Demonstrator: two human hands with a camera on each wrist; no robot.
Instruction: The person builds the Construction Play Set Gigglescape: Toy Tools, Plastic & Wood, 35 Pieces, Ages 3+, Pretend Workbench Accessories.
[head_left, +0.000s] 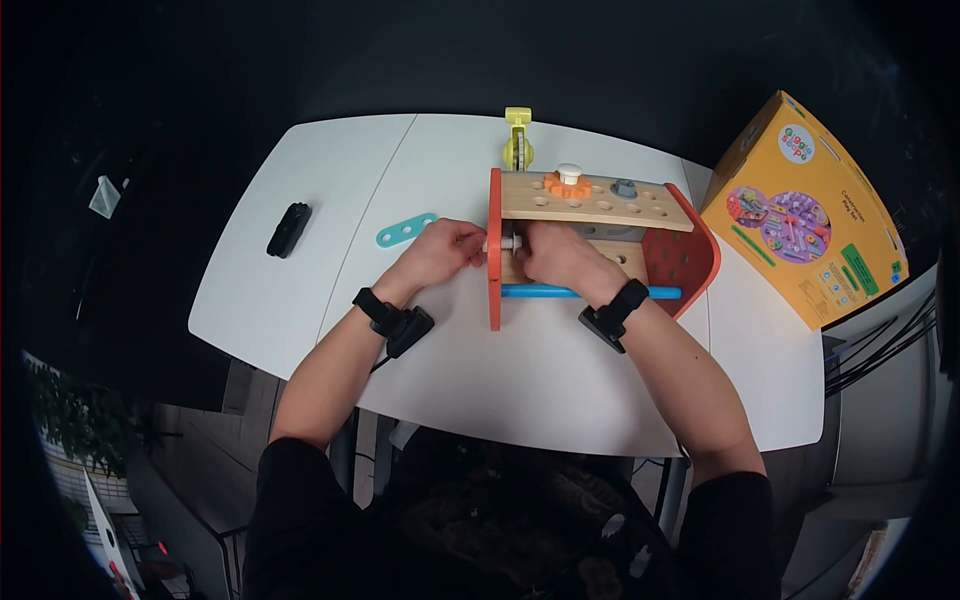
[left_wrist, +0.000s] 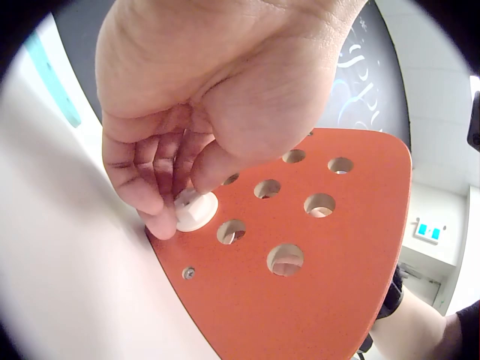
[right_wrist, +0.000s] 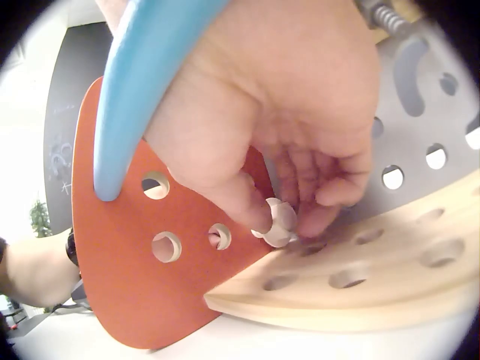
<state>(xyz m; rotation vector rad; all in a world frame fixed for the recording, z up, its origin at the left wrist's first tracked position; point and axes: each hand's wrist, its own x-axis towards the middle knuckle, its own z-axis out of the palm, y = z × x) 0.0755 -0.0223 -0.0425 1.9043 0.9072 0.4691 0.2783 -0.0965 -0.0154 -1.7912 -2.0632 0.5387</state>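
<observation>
A wooden toy toolbox stands on the table, its orange side panel [head_left: 495, 270] facing left. On that panel's outer face my left hand [head_left: 437, 254] pinches the round head of a white toy bolt [left_wrist: 198, 213] at one of the holes. From within the box, my right hand [head_left: 568, 260] grips a white toy nut [right_wrist: 279, 223] between thumb and fingers, on the inner side of the same panel. The bolt's shaft passes between the two hands and is partly hidden by fingers. A blue rod [head_left: 660, 293] runs across the front, below the right wrist.
On the box's top board [head_left: 540, 208] sit an orange gear [head_left: 572, 188] with a white bolt and a grey nut [head_left: 624, 188]. Left of it lie a teal strip [head_left: 405, 230] and a black object [head_left: 289, 230]. A yellow-green toy [head_left: 518, 150] stands behind, a yellow carton [head_left: 810, 210] at right.
</observation>
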